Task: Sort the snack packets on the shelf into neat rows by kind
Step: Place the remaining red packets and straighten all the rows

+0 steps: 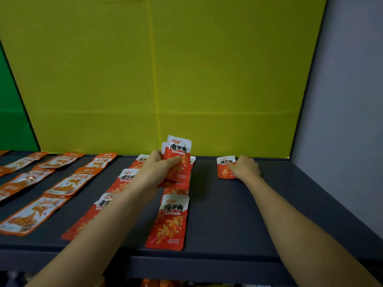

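On the dark shelf (228, 214), across the middle of the frame, sorting is part done and two kinds of packet are already kept apart.

1. Orange packets (68, 183) fill the left of the frame in slanting lines, lying flat and face up. Neither hand touches them; that kind appears settled.
2. Red packets occupy the centre. One column (126, 179) runs partly under the left forearm. A second column ends at the front red packet (169, 222), near the shelf's front edge.
3. The left hand (157, 164) grips a bundle of red packets (179, 154), fingers and thumb wrapped round its lower half. The bundle stands upright above the second column, its printed faces toward the camera. Judged purpose: a supply stack held clear of the laid rows, so the packets can be set out singly.
4. The right hand (245, 167) is at the right centre of the frame, against the yellow back panel (207, 69). Its fingers are bent over the right edge of a single red packet (223, 168), which lies flat on the shelf. How firm the hold is cannot be told.
5. The single packet lies well apart from the centre columns, at the back. Judged purpose: it starts a fresh column of the same kind, filled from the back forward.

Caution: glossy packets may slide when released.
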A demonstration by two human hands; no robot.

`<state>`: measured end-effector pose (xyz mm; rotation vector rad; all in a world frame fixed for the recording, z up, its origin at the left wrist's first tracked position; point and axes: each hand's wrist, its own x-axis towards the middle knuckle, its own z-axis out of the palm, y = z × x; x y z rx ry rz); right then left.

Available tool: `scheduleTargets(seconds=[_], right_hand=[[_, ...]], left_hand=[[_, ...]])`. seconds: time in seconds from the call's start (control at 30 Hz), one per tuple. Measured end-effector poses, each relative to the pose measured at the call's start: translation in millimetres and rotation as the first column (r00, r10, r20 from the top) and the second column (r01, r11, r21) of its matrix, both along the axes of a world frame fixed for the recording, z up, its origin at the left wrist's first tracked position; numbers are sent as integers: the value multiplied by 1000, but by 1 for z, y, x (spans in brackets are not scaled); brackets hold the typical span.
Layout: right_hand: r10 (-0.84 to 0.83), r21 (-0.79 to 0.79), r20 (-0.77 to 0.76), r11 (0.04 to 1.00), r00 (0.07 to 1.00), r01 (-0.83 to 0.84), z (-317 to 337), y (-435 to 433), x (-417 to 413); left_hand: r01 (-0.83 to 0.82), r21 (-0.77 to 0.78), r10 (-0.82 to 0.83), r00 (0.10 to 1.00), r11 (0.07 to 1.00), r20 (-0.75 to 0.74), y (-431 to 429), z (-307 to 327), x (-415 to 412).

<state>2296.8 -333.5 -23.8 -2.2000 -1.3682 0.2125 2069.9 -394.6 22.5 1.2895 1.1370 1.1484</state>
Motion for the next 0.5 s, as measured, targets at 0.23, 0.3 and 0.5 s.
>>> scheduleTargets(seconds=[0.23, 0.3, 0.5], right_hand=[[144, 256, -111, 960, 983, -111, 27, -20, -11], [334, 324, -270, 915, 903, -242, 44, -41, -19], [556, 311, -388, 829, 735, -464, 38, -105, -28]], left_hand=[[50, 9, -50, 998, 999, 40, -17, -1, 13], [73, 22, -74, 996, 997, 43, -25, -3, 21], [146, 57, -148, 988, 988, 46, -50, -12, 52]])
